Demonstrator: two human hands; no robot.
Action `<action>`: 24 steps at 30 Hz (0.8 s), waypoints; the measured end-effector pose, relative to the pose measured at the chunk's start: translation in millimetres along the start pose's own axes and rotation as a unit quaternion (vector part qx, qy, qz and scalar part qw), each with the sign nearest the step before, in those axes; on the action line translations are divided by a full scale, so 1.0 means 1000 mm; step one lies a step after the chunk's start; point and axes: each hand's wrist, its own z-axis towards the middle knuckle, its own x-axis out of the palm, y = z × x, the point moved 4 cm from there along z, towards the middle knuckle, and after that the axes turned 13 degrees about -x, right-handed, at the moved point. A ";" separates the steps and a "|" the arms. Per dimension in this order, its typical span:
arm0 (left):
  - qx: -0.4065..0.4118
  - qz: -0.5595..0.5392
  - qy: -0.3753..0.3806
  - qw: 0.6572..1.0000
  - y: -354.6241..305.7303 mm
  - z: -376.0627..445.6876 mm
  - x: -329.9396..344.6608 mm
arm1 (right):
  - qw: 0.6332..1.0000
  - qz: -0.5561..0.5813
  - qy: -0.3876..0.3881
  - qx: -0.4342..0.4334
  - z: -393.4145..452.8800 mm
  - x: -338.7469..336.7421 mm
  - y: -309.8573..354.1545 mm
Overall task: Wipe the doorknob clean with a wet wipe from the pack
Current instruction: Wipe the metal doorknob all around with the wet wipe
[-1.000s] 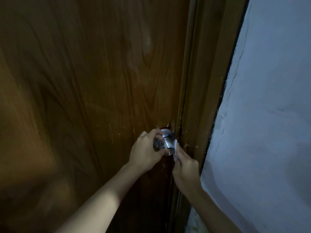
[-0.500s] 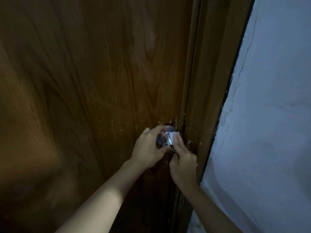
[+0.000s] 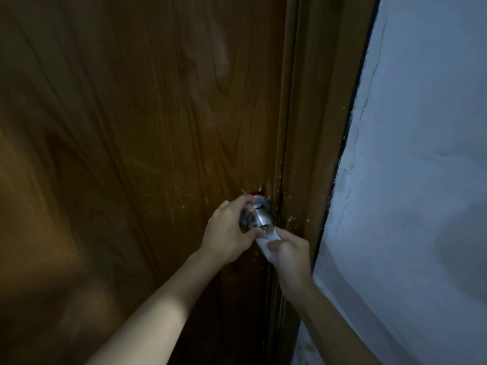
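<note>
Silver doorknob gripped and wiped at a wooden door

Silver metal forms a round doorknob (image 3: 259,218) near the right edge of a brown wood-grain door (image 3: 131,127). The left hand (image 3: 229,233) reaches in from the lower left; its fingers (image 3: 243,200) curl over the top of the knob while the thumb presses against the knob's front face, near the keyhole. The right hand (image 3: 288,255) sits just below and to the right of those fingers, closed into a loose fist, its fingers pinching a white wet wipe (image 3: 266,243). The wipe's upper end touches the underside of the knob. Right of both hands runs the brown door frame (image 3: 311,127), then a pale, cracked wall (image 3: 421,154). Lighting is dim.
</note>
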 end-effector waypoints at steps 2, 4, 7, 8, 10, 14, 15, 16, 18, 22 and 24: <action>-0.001 -0.005 0.003 1.000 0.000 0.000 0.001 | 0.999 -0.035 -0.010 -0.018 0.001 -0.001 0.003; 0.001 -0.009 0.004 1.000 0.001 0.000 0.002 | 1.000 0.007 -0.003 0.004 0.006 0.001 0.002; 0.001 -0.017 0.007 1.000 0.001 0.000 0.001 | 0.995 0.073 0.005 0.068 0.007 0.004 0.000; 0.003 -0.018 0.007 1.000 0.000 0.000 0.001 | 0.996 0.060 0.001 0.063 0.006 0.004 -0.001; 0.006 -0.017 0.005 1.000 0.000 0.000 0.000 | 0.999 -0.038 -0.007 -0.008 0.005 0.004 0.004; 0.001 -0.011 -0.004 1.000 -0.001 -0.001 0.000 | 0.955 -0.238 0.037 -0.175 0.009 0.011 0.019; 0.000 -0.012 -0.005 1.000 -0.001 -0.001 0.000 | 0.939 -0.273 0.044 -0.204 0.010 0.011 0.020; 0.000 -0.012 -0.006 1.000 0.000 -0.001 0.001 | 0.921 -0.303 0.050 -0.238 0.009 0.011 0.021; 0.006 -0.009 -0.009 1.000 -0.001 -0.002 0.001 | 0.888 -0.345 0.066 -0.296 0.004 0.011 0.019; 0.003 -0.014 -0.010 1.000 -0.003 -0.004 0.001 | 0.904 -0.335 0.004 -0.268 -0.006 -0.008 0.012; -0.002 -0.014 -0.010 1.000 -0.004 -0.004 0.002 | 0.919 -0.314 -0.034 -0.236 -0.003 -0.015 0.013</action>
